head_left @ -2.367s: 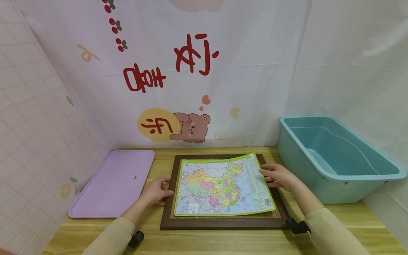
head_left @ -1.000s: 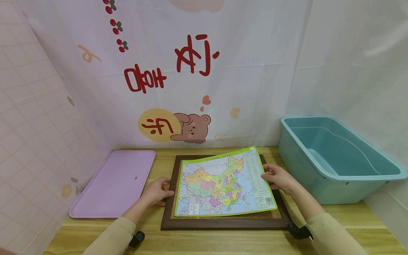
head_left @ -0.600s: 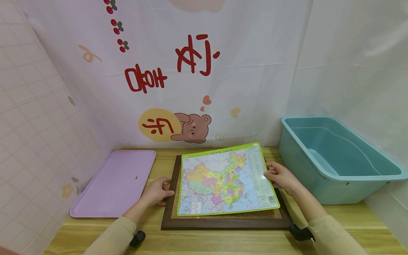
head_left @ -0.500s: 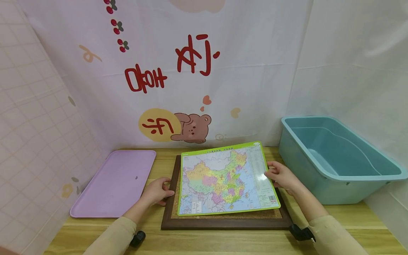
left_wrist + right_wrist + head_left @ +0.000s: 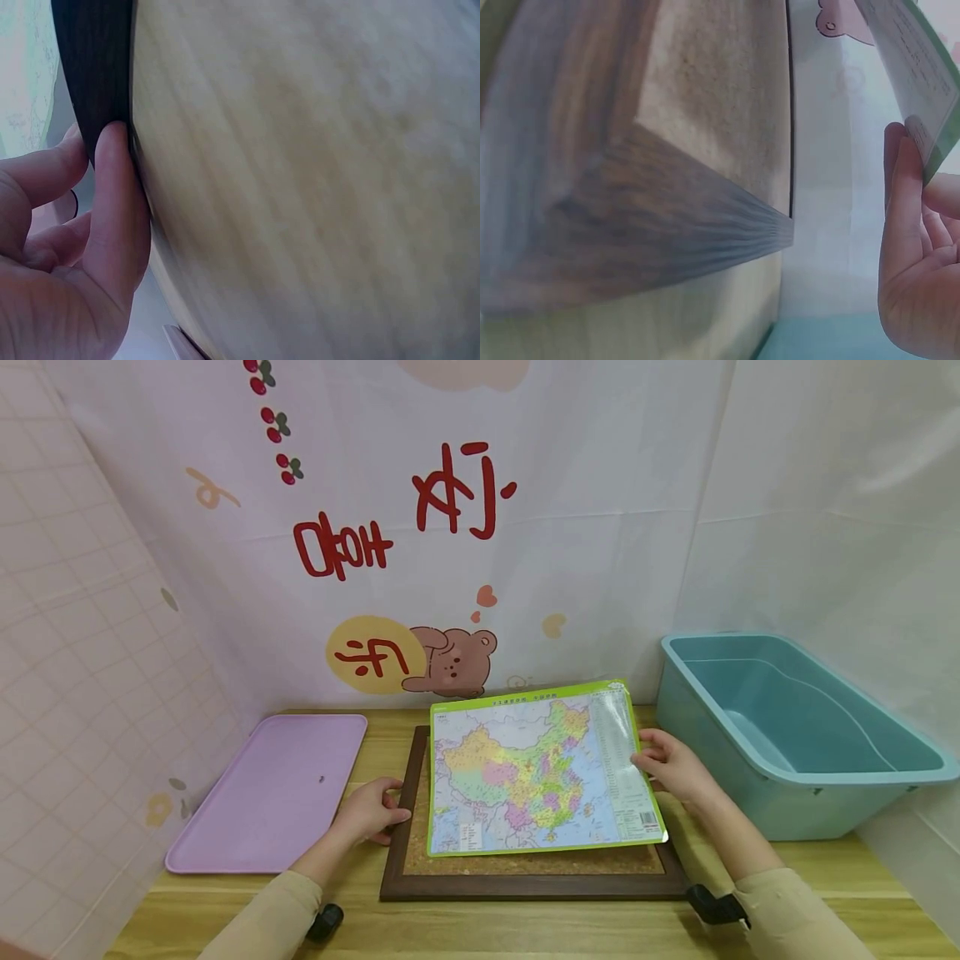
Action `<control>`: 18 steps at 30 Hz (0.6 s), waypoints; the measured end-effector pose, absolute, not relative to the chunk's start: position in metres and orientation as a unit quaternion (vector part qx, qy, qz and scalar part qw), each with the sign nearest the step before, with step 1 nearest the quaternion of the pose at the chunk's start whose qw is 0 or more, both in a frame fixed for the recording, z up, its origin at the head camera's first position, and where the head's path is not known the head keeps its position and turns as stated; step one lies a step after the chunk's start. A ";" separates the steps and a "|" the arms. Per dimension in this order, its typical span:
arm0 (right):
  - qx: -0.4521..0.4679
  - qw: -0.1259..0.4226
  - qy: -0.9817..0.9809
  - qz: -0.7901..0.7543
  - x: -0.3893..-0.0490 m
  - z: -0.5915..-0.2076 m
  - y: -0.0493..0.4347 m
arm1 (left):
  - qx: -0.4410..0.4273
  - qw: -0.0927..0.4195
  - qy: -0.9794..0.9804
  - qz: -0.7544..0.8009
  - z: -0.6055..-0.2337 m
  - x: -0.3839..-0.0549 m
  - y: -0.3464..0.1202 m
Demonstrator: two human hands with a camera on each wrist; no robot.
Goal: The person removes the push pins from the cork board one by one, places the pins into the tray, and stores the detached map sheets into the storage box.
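Observation:
A thin sheet printed with a map of China, edged in green, is tilted up above a dark brown framed cork board. My right hand pinches the map's right edge; in the right wrist view, thumb and fingers hold the sheet well above the frame. Brown cork shows below the map's lower edge. At the frame's left side, my left hand holds the rim. The left wrist view has the thumb and a finger of that hand pinching the dark rim.
On the left of the wooden table lies a purple tray. A deep blue-green plastic tub stands at the right, close to my right hand. Behind hangs a white printed cloth.
The map has risen and shifted slightly right, baring more cork along its lower edge. My right hand has moved up and right with it. Left hand and frame have stayed put.

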State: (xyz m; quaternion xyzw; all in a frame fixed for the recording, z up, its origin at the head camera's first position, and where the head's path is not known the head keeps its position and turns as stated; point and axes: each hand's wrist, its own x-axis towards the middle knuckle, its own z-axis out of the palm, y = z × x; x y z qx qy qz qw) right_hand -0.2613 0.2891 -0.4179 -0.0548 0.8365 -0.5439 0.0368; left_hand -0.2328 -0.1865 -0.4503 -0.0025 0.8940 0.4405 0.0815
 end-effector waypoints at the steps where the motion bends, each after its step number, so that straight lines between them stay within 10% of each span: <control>1: -0.055 0.029 0.841 -0.537 -0.261 -0.416 0.289 | -0.002 0.082 0.894 0.440 -0.450 -0.233 -0.186; 18: -0.083 -0.084 0.869 -0.480 -0.250 -0.386 0.295 | 0.004 0.081 0.894 0.441 -0.451 -0.233 -0.187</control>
